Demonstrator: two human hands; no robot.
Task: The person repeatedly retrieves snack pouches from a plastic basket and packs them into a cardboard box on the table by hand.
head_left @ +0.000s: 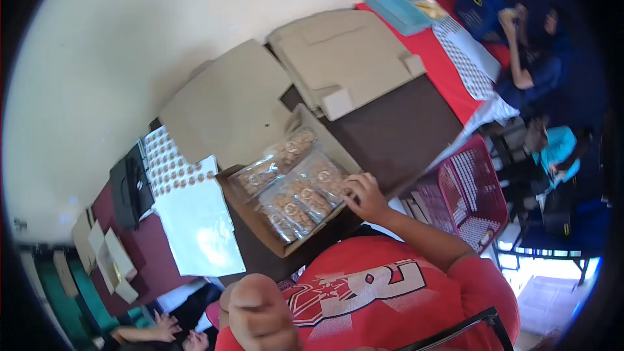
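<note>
A cardboard box [263, 237] without a lid sits on the dark table, filled with clear packets of small light-brown snack pieces [302, 198], each with a round label. My right hand [365, 197] is at the box's right edge, its fingers bent over the rim next to the nearest packet. Whether the fingertips also touch that packet, I cannot tell. Raised close to the camera, my left hand [260, 315] has its fingers curled in. What it may hold is hidden.
Left of the box lie sheets of round stickers [172, 166] and a black bag [130, 185]. Folded cardboard [344, 58] leans behind. A pink basket [474, 188] stands at right, a teal tray [398, 12] at the far end. Other people's hands [166, 326] show lower left; more people are at right.
</note>
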